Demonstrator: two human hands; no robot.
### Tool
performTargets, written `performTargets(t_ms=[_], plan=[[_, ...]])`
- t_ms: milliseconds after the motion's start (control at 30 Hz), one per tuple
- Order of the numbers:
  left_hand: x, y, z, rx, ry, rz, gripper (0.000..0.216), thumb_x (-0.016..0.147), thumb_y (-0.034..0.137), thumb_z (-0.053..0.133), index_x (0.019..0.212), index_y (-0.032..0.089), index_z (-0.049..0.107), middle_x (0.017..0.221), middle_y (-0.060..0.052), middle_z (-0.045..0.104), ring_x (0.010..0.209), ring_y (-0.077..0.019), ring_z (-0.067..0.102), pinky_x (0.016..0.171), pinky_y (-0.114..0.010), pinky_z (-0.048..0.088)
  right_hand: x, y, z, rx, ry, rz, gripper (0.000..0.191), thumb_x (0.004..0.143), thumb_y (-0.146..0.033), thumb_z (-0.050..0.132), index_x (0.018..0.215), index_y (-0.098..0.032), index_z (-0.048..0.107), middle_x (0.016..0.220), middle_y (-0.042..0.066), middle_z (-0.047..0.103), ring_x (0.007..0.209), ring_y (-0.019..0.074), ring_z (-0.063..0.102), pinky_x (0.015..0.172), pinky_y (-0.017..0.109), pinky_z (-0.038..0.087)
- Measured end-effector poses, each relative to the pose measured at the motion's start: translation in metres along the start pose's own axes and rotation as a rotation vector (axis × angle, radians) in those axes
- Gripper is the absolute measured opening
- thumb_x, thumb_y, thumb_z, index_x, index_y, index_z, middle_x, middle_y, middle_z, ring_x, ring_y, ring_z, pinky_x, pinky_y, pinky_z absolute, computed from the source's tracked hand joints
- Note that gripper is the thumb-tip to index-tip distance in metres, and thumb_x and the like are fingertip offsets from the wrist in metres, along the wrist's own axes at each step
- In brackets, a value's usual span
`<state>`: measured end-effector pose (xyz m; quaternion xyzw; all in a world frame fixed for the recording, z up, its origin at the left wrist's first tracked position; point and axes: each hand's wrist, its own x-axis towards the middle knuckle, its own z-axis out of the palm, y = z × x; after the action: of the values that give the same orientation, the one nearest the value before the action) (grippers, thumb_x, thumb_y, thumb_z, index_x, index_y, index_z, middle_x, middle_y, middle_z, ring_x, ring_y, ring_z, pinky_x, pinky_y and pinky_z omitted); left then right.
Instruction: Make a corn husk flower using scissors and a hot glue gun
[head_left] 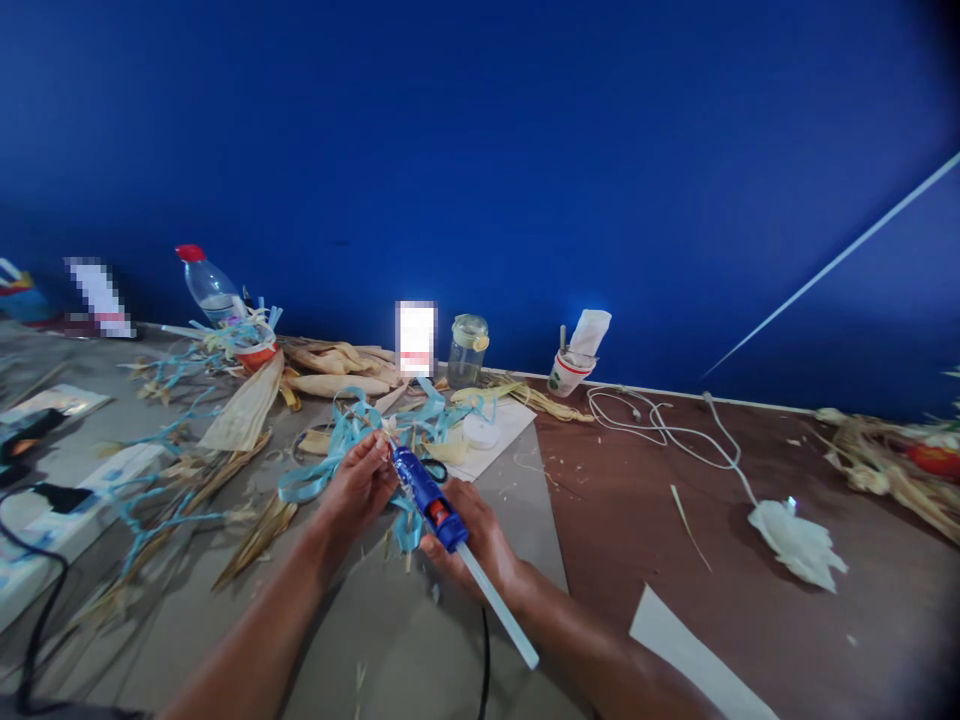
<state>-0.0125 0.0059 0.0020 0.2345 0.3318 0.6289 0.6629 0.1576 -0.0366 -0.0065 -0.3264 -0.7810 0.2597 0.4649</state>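
Note:
My right hand (476, 535) is wrapped round a blue hot glue gun (422, 490), its nozzle pointing away and to the left. A long whitish glue stick (501, 610) sticks out of its back end. At the nozzle, the fingers of my left hand (364, 475) are pinched on a small pale piece (389, 427), perhaps dried husk; its exact kind is hard to make out. Loops of light blue ribbon (309, 482) lie just behind and beside both hands. A white round spool (481, 432) rests on a white paper sheet (517, 425) beyond the gun.
Dried corn husks (337, 365) and blue-wrapped stems (146, 520) spread over the left side. A power strip (67, 540) with black cords lies at the far left. Along the blue wall stand a bottle (214, 290), a glass jar (466, 360) and a paper cup (568, 374). A white cable (675, 428) lies right.

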Motion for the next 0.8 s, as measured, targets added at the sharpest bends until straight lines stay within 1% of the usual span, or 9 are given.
performTargets(t_ms=[167, 433, 633, 800], plan=[[0.000, -0.001, 0.000, -0.028, 0.008, -0.011, 0.024, 0.063, 0.021, 0.081, 0.070, 0.016, 0.059, 0.062, 0.003, 0.060, 0.050, -0.0070, 0.054, 0.051, -0.017, 0.046, 0.000, 0.000, 0.000, 0.012, 0.009, -0.005, 0.017, 0.083, -0.037, 0.053, 0.083, -0.020, 0.050, 0.080, 0.003, 0.055, 0.076, 0.0192, 0.051, 0.073, 0.033, 0.041], [-0.001, 0.000, -0.001, -0.027, 0.030, -0.010, 0.025, 0.061, 0.020, 0.083, 0.070, 0.015, 0.059, 0.064, 0.003, 0.062, 0.049, -0.0057, 0.053, 0.051, -0.016, 0.045, 0.000, -0.002, -0.001, 0.024, 0.017, 0.004, 0.019, 0.082, -0.038, 0.054, 0.082, -0.020, 0.048, 0.077, 0.002, 0.051, 0.074, 0.0184, 0.049, 0.069, 0.031, 0.040], [0.001, -0.001, -0.001, -0.008, 0.007, 0.010, 0.027, 0.060, 0.022, 0.084, 0.070, 0.016, 0.059, 0.063, 0.004, 0.060, 0.050, -0.0053, 0.053, 0.052, -0.015, 0.045, -0.001, -0.003, -0.001, 0.040, 0.012, 0.041, 0.018, 0.082, -0.037, 0.054, 0.082, -0.020, 0.048, 0.078, 0.002, 0.051, 0.073, 0.0175, 0.048, 0.067, 0.030, 0.040], [0.001, 0.001, 0.000, 0.017, -0.012, 0.016, 0.028, 0.059, 0.024, 0.084, 0.068, 0.015, 0.060, 0.058, 0.004, 0.057, 0.049, -0.0048, 0.050, 0.049, -0.014, 0.043, 0.003, -0.011, -0.007, 0.097, 0.021, 0.062, 0.023, 0.084, -0.041, 0.054, 0.077, -0.020, 0.047, 0.073, 0.000, 0.048, 0.068, 0.0157, 0.046, 0.064, 0.029, 0.039]])
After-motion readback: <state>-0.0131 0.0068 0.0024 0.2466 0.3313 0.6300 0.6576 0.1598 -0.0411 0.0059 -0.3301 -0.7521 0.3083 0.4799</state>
